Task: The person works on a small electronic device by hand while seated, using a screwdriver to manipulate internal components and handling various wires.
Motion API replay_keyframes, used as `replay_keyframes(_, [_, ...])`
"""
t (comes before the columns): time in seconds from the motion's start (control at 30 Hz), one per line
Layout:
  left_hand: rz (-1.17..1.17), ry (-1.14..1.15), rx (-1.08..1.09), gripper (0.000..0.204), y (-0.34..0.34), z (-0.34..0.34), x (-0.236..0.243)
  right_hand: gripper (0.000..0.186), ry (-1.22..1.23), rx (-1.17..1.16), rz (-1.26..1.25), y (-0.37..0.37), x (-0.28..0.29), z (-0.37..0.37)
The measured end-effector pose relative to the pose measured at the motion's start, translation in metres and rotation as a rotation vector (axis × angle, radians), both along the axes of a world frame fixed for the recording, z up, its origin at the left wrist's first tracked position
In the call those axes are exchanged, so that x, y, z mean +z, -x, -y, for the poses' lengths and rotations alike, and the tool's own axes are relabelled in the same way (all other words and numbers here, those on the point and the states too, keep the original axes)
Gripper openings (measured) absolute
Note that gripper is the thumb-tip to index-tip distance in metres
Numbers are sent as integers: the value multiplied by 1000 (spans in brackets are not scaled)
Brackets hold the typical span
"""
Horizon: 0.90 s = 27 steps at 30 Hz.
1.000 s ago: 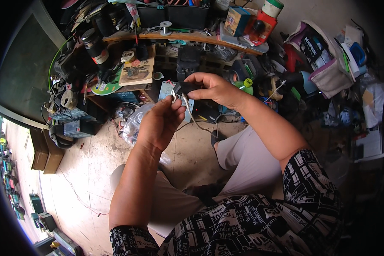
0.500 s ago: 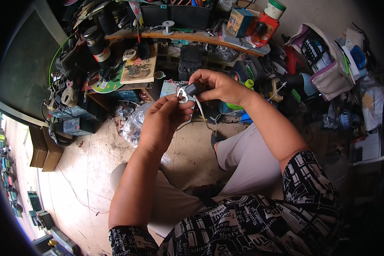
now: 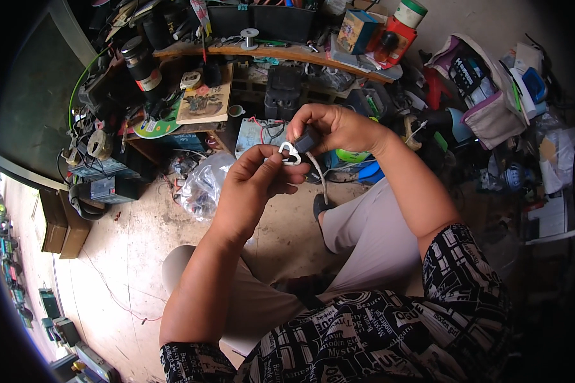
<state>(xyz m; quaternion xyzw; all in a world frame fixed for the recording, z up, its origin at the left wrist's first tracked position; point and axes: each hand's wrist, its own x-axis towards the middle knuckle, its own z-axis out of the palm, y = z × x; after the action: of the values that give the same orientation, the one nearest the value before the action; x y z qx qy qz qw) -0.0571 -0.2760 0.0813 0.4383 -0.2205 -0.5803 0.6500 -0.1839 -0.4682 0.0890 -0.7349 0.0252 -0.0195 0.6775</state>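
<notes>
My left hand (image 3: 259, 179) pinches a white looped piece (image 3: 290, 154), perhaps wire, between thumb and fingers, in the middle of the view. Just right of it, my right hand (image 3: 335, 127) grips a small dark block (image 3: 306, 142) with its fingers curled round it; the two hands nearly meet there. A pale cable (image 3: 320, 175) hangs down from by the block. Behind my hands lies a light metal panel (image 3: 249, 133) with red and dark wires on it. A clear plastic bag (image 3: 195, 198) lies on the floor to the left.
A curved wooden shelf (image 3: 204, 50) crowded with tools, spool and containers spans the back. An open fabric bag (image 3: 492, 121) sits at the right amid clutter. Cardboard (image 3: 73, 230) and battery-like boxes (image 3: 112, 191) stand at the left on the floor (image 3: 121, 268), near my bent legs (image 3: 370, 236).
Both hands have shifted to the right with the block and white piece, uncovering more of the panel behind. The white loop shows more fully and the cable hangs straighter.
</notes>
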Motion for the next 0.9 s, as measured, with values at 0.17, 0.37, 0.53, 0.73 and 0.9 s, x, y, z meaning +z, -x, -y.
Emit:
replay_keyframes(0.17, [88,-2,-10,15,-2,-4,-1,32,176,-31,36,1,10,-9])
replay_keyframes(0.37, [147,4,-42,17,-2,-4,-2,27,283,-61,95,2,13,-12])
replay_keyframes(0.53, [135,8,-27,17,-2,0,-4,29,208,-74,82,4,8,-8])
replay_keyframes(0.73, [139,1,-26,16,-1,1,-4,33,190,-83,65,5,8,-9])
replay_keyframes(0.9, [141,-6,-29,16,-1,0,-4,31,216,-71,34,4,9,-10])
